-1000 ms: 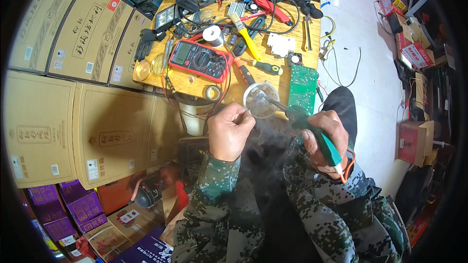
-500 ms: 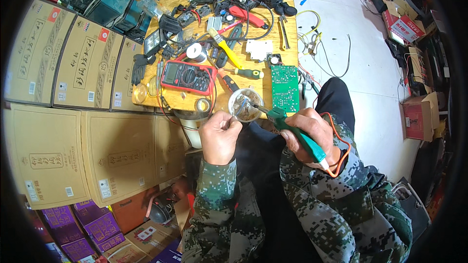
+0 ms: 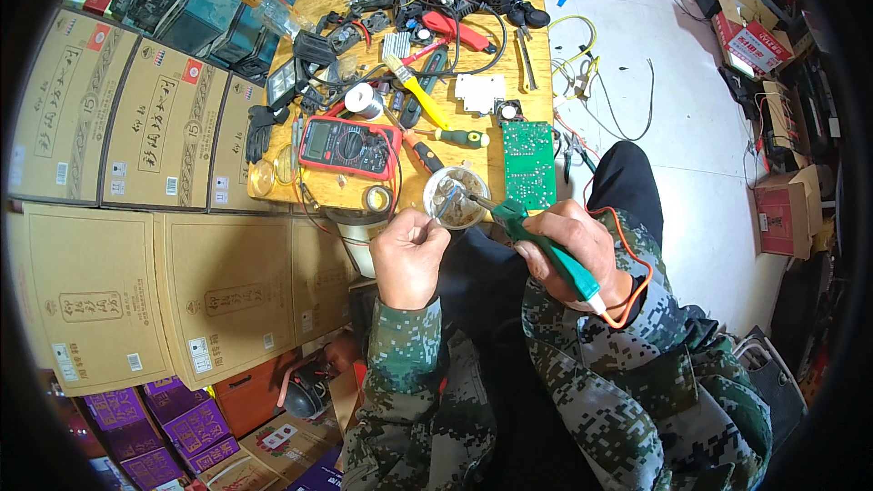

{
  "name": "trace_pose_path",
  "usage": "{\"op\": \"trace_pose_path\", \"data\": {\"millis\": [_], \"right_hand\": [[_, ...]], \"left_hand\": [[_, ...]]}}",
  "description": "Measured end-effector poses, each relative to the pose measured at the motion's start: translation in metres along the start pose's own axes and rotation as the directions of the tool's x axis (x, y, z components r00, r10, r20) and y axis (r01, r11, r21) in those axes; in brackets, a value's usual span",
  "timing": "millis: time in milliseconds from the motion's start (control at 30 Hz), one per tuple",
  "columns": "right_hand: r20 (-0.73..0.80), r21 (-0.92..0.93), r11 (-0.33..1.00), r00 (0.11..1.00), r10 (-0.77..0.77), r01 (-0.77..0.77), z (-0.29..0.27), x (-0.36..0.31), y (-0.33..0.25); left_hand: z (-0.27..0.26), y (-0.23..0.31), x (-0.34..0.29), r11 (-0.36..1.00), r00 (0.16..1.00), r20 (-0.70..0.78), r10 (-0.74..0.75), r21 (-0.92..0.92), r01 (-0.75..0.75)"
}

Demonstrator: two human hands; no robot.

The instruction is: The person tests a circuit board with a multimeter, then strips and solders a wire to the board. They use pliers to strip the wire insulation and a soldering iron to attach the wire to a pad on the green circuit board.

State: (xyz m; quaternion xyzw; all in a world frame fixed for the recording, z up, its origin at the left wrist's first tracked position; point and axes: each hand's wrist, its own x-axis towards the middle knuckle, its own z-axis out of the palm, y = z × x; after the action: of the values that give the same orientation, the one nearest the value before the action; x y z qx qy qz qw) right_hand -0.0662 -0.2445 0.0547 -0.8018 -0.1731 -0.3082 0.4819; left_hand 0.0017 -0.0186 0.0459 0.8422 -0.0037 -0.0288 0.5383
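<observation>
Gripping a green-handled soldering iron (image 3: 546,250), the right hand (image 3: 582,250) is wrapped firmly round the tool, whose metal tip points up and left toward a small round tin (image 3: 457,198) at the near edge of the wooden counter (image 3: 536,82). An orange cord trails from the back of the iron and loops round the right wrist. The left hand (image 3: 409,255) is closed in a loose fist just left of the iron, pinching something thin that reaches up to the tin's rim; what it is cannot be told. Both hands sit just below the tin, the left almost touching it, the right a little farther back. Both sleeves are green camouflage.

Just right of the tin, a green circuit board (image 3: 529,164) lies flat on the counter. Left of the tin sits a red multimeter (image 3: 350,145), with a roll of tape (image 3: 377,198) below it. Farther up the counter lie a green-handled screwdriver (image 3: 459,137), a yellow-handled brush (image 3: 414,89) and a spool of solder wire (image 3: 364,100), amid tangled cables and small parts. Tan cardboard boxes (image 3: 118,291) are stacked to the left of the counter.
</observation>
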Motion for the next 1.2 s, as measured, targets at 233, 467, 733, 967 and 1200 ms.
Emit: {"op": "trace_pose_path", "data": {"millis": [233,467,733,967,1200], "right_hand": [[-0.009,0.001,1.0,1.0,-0.018,0.018,0.0,0.003,-0.001],[0.006,0.003,1.0,1.0,0.001,-0.001,0.0,0.002,0.0],[-0.097,0.042,0.999,0.995,0.037,-0.033,-0.013,0.0,0.0],[-0.089,0.606,0.639,0.759,0.645,-0.473,-0.028,-0.004,-0.005],[-0.07,0.834,0.408,0.663,0.745,-0.371,-0.034,0.002,0.03]], "left_hand": [[0.0,0.001,-0.001,1.0,1.0,-0.011,0.004,0.012,-0.004],[0.0,-0.002,0.0,1.0,1.0,-0.002,0.007,0.013,-0.007],[-0.005,0.001,-0.005,0.973,0.995,0.001,-0.099,-0.209,0.097],[-0.015,0.007,-0.019,0.886,0.99,0.023,-0.138,-0.444,0.134],[-0.003,0.013,-0.039,0.807,0.992,-0.009,-0.126,-0.582,0.098]]}}
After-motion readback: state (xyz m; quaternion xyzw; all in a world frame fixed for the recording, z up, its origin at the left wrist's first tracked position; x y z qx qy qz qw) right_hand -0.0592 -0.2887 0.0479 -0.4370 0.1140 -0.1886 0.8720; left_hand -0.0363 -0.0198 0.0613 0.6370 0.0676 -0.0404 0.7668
